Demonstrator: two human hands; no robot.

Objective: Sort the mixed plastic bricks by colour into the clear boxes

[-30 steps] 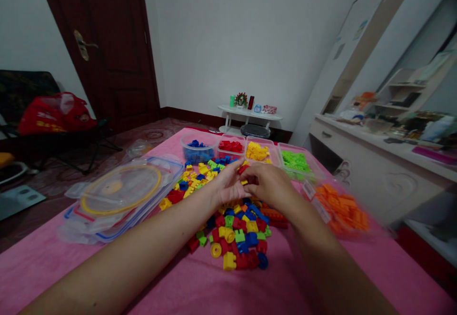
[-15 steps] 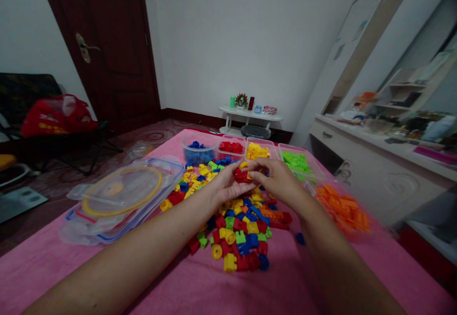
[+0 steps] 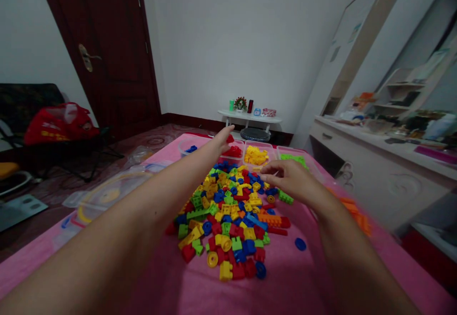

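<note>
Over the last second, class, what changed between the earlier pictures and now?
The left hand left the right hand and reached forward over the red box. A red brick shows at its tip, grip unclear. The right hand now hovers open over the brick pile. The pile and the box stayed put.

a dark brown door (image 3: 117, 67) is standing shut at the back left. a red bag (image 3: 59, 122) is lying on a dark folding chair (image 3: 21, 98) near it. a low white side table (image 3: 250, 115) is standing against the far wall, carrying a small plant (image 3: 241, 103). clear lids (image 3: 107, 193) are lying stacked on the pink cloth (image 3: 285, 286) at the left. a white dresser (image 3: 374, 172) is running along the right wall, holding blurred clutter.
</note>
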